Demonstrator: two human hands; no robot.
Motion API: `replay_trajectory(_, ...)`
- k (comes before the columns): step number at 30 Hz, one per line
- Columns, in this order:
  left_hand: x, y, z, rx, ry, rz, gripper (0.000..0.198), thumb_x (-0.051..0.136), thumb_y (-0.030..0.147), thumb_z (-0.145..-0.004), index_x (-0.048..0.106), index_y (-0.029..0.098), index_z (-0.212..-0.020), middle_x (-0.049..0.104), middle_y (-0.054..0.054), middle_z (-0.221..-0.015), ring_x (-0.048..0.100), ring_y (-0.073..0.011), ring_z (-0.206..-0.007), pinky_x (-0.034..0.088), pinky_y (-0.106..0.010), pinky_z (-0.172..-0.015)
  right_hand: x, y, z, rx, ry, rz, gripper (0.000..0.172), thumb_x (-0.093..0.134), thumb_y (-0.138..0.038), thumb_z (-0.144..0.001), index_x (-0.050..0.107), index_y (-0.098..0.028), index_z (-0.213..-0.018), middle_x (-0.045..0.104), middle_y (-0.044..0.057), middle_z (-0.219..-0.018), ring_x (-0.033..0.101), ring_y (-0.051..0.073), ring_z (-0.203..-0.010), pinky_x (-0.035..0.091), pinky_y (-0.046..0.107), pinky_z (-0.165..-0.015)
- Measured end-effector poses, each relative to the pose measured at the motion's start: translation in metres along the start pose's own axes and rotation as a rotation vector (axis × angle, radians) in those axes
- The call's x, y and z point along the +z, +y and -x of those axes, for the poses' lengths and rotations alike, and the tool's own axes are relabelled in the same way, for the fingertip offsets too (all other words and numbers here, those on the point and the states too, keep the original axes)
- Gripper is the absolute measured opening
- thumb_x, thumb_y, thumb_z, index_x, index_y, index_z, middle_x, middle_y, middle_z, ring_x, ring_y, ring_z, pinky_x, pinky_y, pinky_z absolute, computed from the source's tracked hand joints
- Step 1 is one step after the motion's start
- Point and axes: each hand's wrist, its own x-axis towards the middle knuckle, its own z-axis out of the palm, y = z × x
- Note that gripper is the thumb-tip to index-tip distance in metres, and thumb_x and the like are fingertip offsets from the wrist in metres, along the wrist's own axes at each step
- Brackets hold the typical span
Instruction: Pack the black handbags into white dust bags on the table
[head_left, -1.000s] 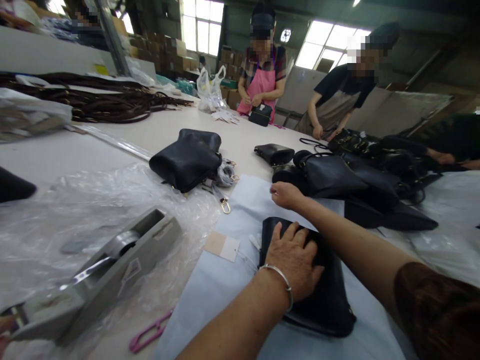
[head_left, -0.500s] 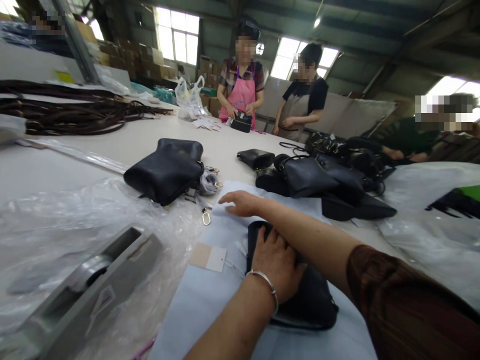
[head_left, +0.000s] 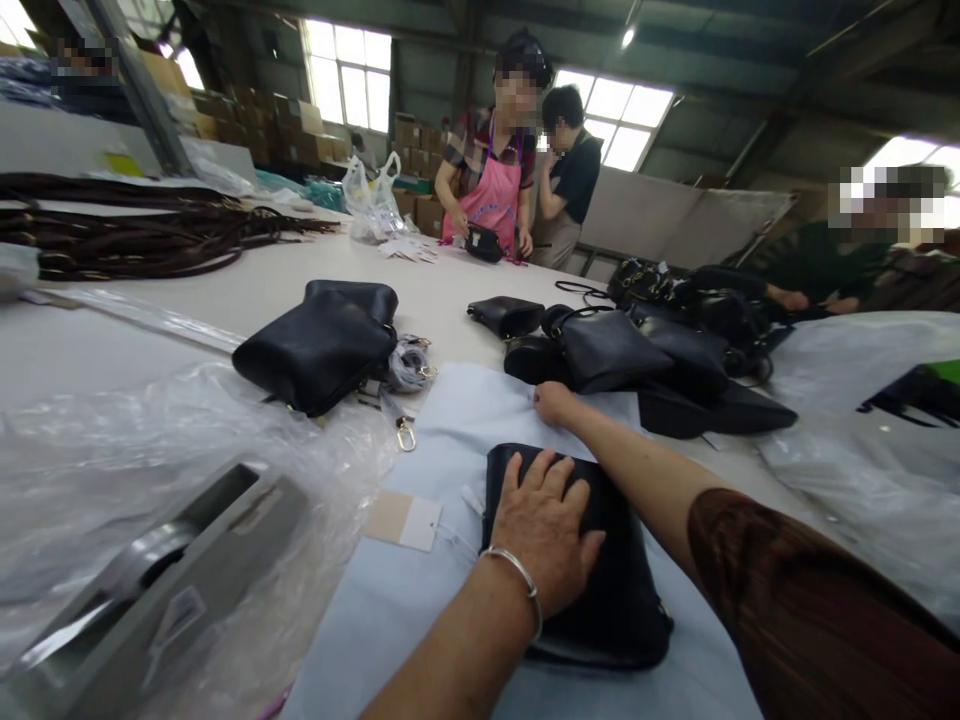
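My left hand point(head_left: 541, 525), with a silver bangle at the wrist, lies flat with fingers spread on a black handbag point(head_left: 615, 600). Under the bag is a light blue sheet point(head_left: 457, 430), paper or thin cloth. Beyond the bag, my right hand point(head_left: 556, 403) is closed on the sheet near its far part, where creases run toward the fingers; the fingertips are mostly hidden. To the left of the bag lies a beige and white hang tag point(head_left: 405, 520) on a thin string.
A grey tape dispenser point(head_left: 172, 570) stands on clear plastic film point(head_left: 315, 450) at left. Black bags point(head_left: 322, 340) lie beyond it beside a wrapped strap point(head_left: 409, 365), with more black bags point(head_left: 607, 350) at right. Brown straps point(head_left: 150, 230) are piled far left. Co-workers point(head_left: 491, 180) stand across the table point(head_left: 420, 300).
My right hand has moved right along the sheet, its outstretched fingers now closed and the sheet creased. My left hand stays on the bag. A co-worker in the background has moved left.
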Motion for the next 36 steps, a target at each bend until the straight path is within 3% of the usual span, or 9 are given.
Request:
replay_trajectory(11,0.0,0.0,0.0,0.006,0.01,-0.002,0.048,0.058,0.05,-0.094,0.058,0.024,-0.134,0.052,-0.008,-0.152,0.034,-0.0304,-0.148,0.022,-0.063,-0.123,-0.005,0.006,0.016,0.05,0.065,-0.045,0.027,0.056,-0.018,-0.086,0.076,-0.015,-0.103,0.075,0.015,-0.112,0.07,0.028,-0.107,0.052,0.03,-0.084)
replay_trajectory(17,0.0,0.0,0.0,0.008,0.013,-0.004,0.048,0.058,0.051,-0.094,0.057,0.025,-0.134,0.053,-0.007,-0.152,0.034,-0.0299,-0.148,0.022,-0.063,-0.123,-0.001,0.003,0.01,0.043,0.086,-0.048,0.034,0.057,-0.025,-0.09,0.072,-0.01,-0.117,0.072,0.019,-0.121,0.069,0.029,-0.111,0.051,0.031,-0.088)
replay_trajectory(23,0.002,0.0,0.0,0.0,0.013,-0.007,0.048,0.059,0.051,-0.093,0.058,0.025,-0.134,0.053,-0.007,-0.151,0.035,-0.0299,-0.148,0.021,-0.063,-0.123,0.004,-0.003,0.003,0.007,0.066,-0.043,0.027,0.054,-0.013,-0.089,0.079,-0.01,-0.099,0.077,0.019,-0.104,0.072,0.028,-0.105,0.05,0.03,-0.086)
replay_trajectory(36,0.002,0.0,0.0,0.005,0.018,-0.006,0.048,0.058,0.051,-0.094,0.058,0.025,-0.134,0.052,-0.007,-0.152,0.034,-0.0297,-0.148,0.022,-0.063,-0.123,-0.007,0.001,0.021,0.025,0.22,-0.081,0.026,0.052,-0.016,-0.089,0.077,-0.011,-0.096,0.075,0.02,-0.105,0.072,0.03,-0.098,0.053,0.035,-0.083)
